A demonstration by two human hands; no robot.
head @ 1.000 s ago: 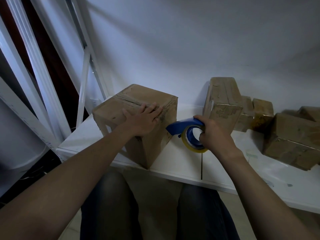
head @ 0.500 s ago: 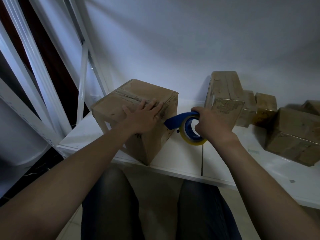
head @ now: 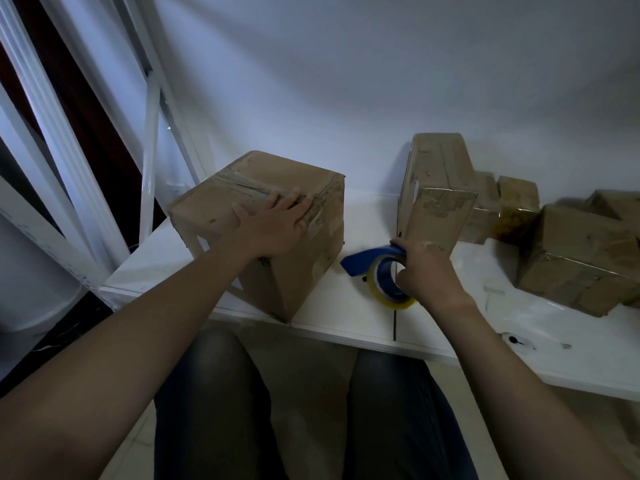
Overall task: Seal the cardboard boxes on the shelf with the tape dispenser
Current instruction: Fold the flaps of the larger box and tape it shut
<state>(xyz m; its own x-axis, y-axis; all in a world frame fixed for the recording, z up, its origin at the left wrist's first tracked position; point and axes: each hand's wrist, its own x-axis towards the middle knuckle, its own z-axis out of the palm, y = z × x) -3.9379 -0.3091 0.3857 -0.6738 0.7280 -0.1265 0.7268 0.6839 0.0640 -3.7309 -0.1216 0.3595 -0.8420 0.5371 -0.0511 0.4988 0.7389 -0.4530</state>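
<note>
Right grip (head: 420, 271), fingers curled round the blue tape dispenser (head: 367, 262) with its yellowish roll, holds it low at the white shelf (head: 346, 306), just right of the near cardboard box (head: 298, 271) and apart from its side. Left grip (head: 273, 226) lies flat, fingers straight, on that box's top near its right edge, fingertips on a seam that seems taped, though the dim light makes this hard to confirm. Farther right, a tall box (head: 437, 188) stands just behind the dispenser, and several more boxes (head: 581, 265) cluster near the far wall.
</note>
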